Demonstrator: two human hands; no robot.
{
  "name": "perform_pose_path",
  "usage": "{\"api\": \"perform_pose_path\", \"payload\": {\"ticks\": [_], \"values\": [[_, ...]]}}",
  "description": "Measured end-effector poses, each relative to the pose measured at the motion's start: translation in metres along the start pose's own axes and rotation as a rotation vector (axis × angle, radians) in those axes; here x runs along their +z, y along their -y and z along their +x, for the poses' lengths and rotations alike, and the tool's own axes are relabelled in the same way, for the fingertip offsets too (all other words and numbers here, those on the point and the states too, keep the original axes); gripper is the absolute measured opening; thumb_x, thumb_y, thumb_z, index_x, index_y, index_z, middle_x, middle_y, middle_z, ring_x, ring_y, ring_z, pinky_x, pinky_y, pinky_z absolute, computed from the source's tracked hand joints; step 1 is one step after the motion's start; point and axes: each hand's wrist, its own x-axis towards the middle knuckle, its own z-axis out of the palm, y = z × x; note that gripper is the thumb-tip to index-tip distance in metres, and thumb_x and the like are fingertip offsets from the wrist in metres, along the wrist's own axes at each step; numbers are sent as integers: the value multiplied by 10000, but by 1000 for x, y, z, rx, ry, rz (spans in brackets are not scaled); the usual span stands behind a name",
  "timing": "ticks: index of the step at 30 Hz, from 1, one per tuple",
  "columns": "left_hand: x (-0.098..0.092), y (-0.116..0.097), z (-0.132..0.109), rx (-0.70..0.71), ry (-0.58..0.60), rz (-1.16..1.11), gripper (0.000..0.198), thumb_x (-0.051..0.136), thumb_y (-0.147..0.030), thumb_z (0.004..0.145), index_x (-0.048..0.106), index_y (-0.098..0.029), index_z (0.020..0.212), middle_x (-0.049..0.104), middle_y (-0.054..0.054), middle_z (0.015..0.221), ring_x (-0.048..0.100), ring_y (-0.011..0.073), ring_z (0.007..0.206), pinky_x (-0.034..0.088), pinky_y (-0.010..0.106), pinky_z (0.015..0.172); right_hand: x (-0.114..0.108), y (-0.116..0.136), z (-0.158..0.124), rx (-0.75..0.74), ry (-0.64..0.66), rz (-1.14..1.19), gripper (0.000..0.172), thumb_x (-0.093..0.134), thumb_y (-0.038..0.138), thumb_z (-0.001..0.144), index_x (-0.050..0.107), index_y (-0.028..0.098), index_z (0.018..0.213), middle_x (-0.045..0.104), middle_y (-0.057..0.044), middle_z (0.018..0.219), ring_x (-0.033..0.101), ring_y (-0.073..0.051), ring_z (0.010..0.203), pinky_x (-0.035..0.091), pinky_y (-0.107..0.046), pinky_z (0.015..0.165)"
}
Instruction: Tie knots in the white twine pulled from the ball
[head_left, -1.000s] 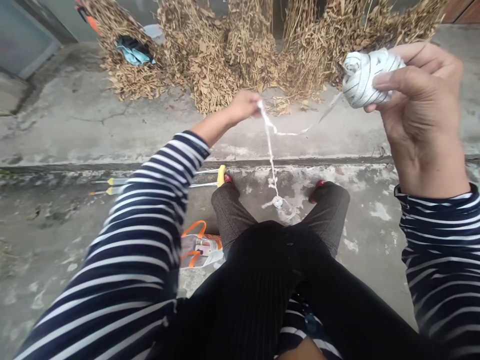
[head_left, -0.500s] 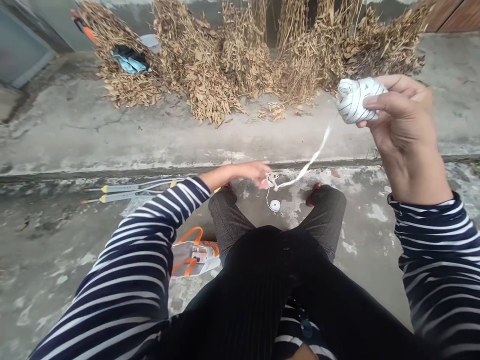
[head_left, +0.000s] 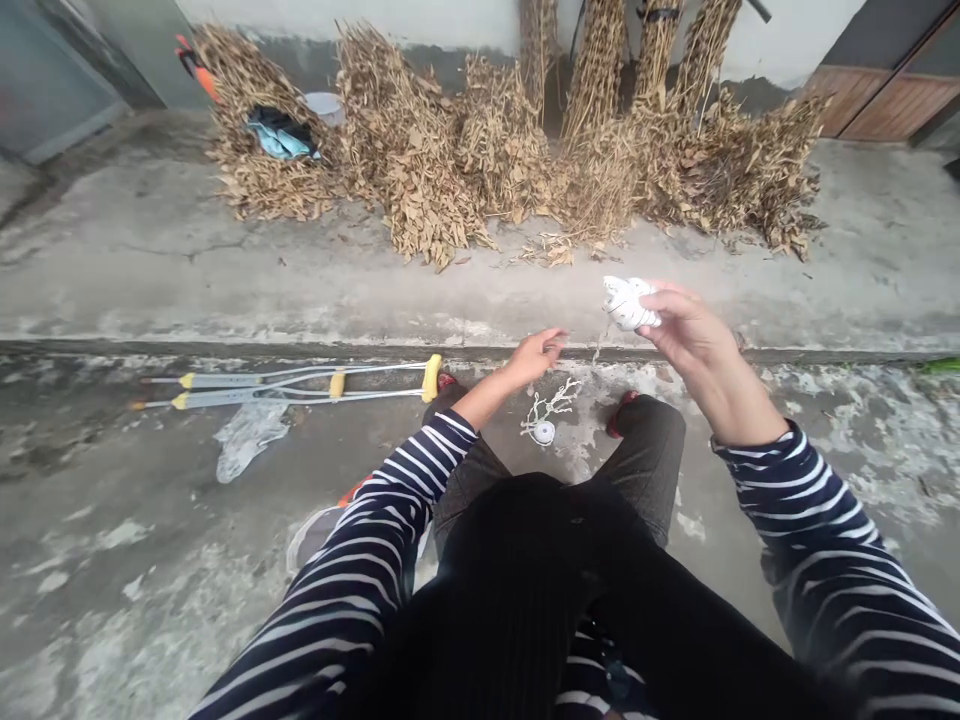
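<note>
My right hand (head_left: 690,325) grips a wound bundle of white cloth strip (head_left: 627,303) with thin dark lines, held out in front of me. A thin pale strand (head_left: 598,350) hangs below the bundle. My left hand (head_left: 536,356) is to its left, fingers stretched out and apart, and nothing shows in it. Below that hand, between my feet, loose white twisted cord (head_left: 559,398) spreads by a small round white coil (head_left: 541,431).
A pair of crutches (head_left: 300,385) with yellow pads lies on the ground at left, beside a clear plastic bag (head_left: 247,440). A bag (head_left: 311,535) is partly hidden behind my left arm. Dried plant bundles (head_left: 435,170) line the raised concrete ledge (head_left: 300,290).
My right hand has come down and left with the bundle. My left hand has let go of the white cord, which has dropped towards the ground near the coil. The view has shifted slightly.
</note>
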Motion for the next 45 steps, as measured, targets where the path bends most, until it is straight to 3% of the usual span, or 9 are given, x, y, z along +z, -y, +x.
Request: {"api": "perform_pose_path", "payload": {"ticks": [5,8,12,17,21,27,33,40,45], "values": [[35,-43,-9,242,-28,-553,512,765,-215,834,685,-159,1336,727,159,1347,708,261,1184,640,327,832,3,-35,7,65,-89,6,354,890,142,453,672,190,727,714,-15,727,684,-164,674,550,-249,511],[45,-51,-13,225,-119,-605,355,788,-180,797,750,-125,1146,805,111,1070,751,188,919,616,278,773,7,-49,4,47,-88,-20,351,895,166,459,687,192,740,705,-4,716,643,-135,614,551,-248,513],[45,-51,-17,146,-161,-564,117,761,-123,808,765,-110,924,751,27,719,676,119,624,553,229,640,7,-59,-3,25,-49,-31,366,899,190,476,704,194,785,692,6,719,603,-111,577,506,-225,481],[37,-56,-26,69,-146,-589,70,716,-128,895,762,-104,941,692,-3,629,620,91,558,505,220,606,-6,-70,-3,149,12,101,380,873,231,518,727,190,867,703,3,776,577,-94,609,471,-189,472],[28,-64,-36,-9,15,-631,79,704,-155,930,732,-92,892,741,48,762,680,99,671,534,232,663,-20,-77,-2,83,54,184,383,809,269,576,671,223,930,683,16,792,542,-98,619,422,-183,452],[18,-71,-41,-118,249,-553,103,640,-134,948,703,-90,879,705,32,683,645,83,559,451,200,540,-25,-73,-14,97,82,238,463,780,226,513,641,236,955,594,51,684,409,-69,527,316,-155,399],[0,-57,-41,-158,505,-393,60,696,-155,892,711,-97,889,672,16,621,590,60,496,395,170,483,-37,-60,-22,46,68,101,410,766,273,521,672,232,918,691,-19,843,555,-131,640,453,-218,470],[-16,-44,-66,-39,498,-583,432,841,-498,822,697,-132,1002,647,-10,572,492,51,404,330,178,424,-44,-67,-21,-10,110,115,393,790,281,514,639,234,874,715,-41,899,612,-161,684,542,-290,573],[-9,-49,-76,-58,544,-520,381,841,-471,819,687,-128,877,630,-6,542,494,57,397,365,187,428,-39,-79,-26,-30,97,226,364,803,290,487,553,230,744,666,-29,884,594,-158,734,488,-252,560]]}}
